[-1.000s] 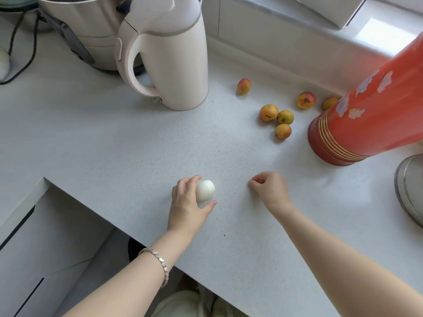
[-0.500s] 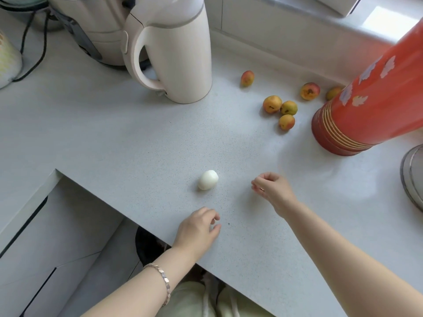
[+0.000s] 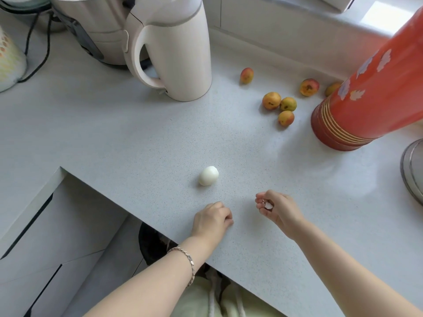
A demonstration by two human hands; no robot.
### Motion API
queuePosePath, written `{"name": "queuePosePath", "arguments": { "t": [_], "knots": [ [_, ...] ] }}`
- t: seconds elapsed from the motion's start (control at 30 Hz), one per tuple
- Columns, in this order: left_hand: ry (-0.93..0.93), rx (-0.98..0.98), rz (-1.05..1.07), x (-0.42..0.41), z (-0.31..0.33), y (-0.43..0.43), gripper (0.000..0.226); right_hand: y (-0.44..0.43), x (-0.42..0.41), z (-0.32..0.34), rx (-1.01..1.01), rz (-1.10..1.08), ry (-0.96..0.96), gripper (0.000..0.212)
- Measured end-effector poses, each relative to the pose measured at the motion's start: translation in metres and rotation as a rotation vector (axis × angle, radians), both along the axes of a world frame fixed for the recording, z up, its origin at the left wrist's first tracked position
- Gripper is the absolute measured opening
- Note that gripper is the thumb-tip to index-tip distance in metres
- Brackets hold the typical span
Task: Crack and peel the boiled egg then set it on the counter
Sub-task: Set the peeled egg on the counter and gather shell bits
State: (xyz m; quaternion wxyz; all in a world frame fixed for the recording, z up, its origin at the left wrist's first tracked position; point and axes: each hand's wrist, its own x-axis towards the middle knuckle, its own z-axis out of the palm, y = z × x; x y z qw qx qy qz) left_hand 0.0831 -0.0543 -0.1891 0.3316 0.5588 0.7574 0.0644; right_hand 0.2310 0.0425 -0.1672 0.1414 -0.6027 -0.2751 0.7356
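Note:
A peeled white boiled egg (image 3: 208, 176) lies alone on the speckled grey counter (image 3: 142, 143), near the front edge. My left hand (image 3: 211, 221) rests on the counter below the egg, fingers curled under, nothing visible in it. To the right, my right hand (image 3: 275, 208) is turned palm-up and cupped around white eggshell pieces (image 3: 267, 205). Neither hand touches the egg.
A cream electric kettle (image 3: 176, 46) and a steel appliance (image 3: 91, 26) stand at the back. Several small apricots (image 3: 271, 100) lie at the back right beside a tall red thermos (image 3: 366, 94). A round metal lid (image 3: 413, 170) is at the right edge. The counter edge drops off at the lower left.
My left hand let go of the egg and drew back toward the counter edge. My right hand pulled nearer and turned palm-up, showing shell pieces. The egg stays where it was set.

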Motion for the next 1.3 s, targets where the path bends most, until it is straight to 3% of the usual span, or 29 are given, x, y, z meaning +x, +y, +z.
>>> {"name": "queuePosePath", "arguments": {
  "t": [0.33, 0.4, 0.53, 0.6, 0.7, 0.8, 0.97, 1.07, 1.13, 1.3],
  "knots": [
    [0.103, -0.105, -0.181, 0.000, -0.002, 0.006, 0.028, 0.001, -0.014, 0.006, 0.015, 0.029, 0.002, 0.013],
    [0.014, -0.099, -0.038, -0.007, 0.003, 0.003, 0.024, -0.001, -0.016, 0.009, 0.056, 0.065, -0.043, 0.010],
    [-0.235, 0.052, 0.530, -0.033, 0.026, -0.010, 0.010, -0.012, -0.033, 0.020, 0.173, 0.267, -0.145, 0.008],
    [-0.256, 0.146, 0.755, -0.053, 0.038, -0.024, 0.006, -0.025, -0.053, 0.027, 0.180, 0.394, -0.162, 0.010],
    [-0.235, 0.208, 0.929, -0.086, 0.048, -0.059, 0.009, -0.052, -0.097, 0.036, 0.154, 0.576, -0.153, 0.013],
    [-0.166, 0.148, 1.044, -0.115, 0.045, -0.098, 0.008, -0.087, -0.148, 0.033, 0.114, 0.688, -0.141, 0.016],
    [-0.158, 0.009, 1.169, -0.140, 0.032, -0.148, 0.024, -0.133, -0.205, 0.019, -0.043, 0.808, -0.143, 0.023],
    [-0.151, -0.042, 1.123, -0.150, 0.023, -0.165, 0.032, -0.140, -0.225, 0.017, -0.113, 0.777, -0.138, 0.031],
    [-0.125, -0.046, 1.115, -0.157, 0.020, -0.171, 0.032, -0.140, -0.237, 0.014, -0.229, 0.675, -0.140, 0.020],
    [0.074, -0.093, 1.057, -0.161, 0.024, -0.172, 0.016, -0.146, -0.251, 0.013, -0.158, 0.718, -0.115, 0.038]
  ]
}}
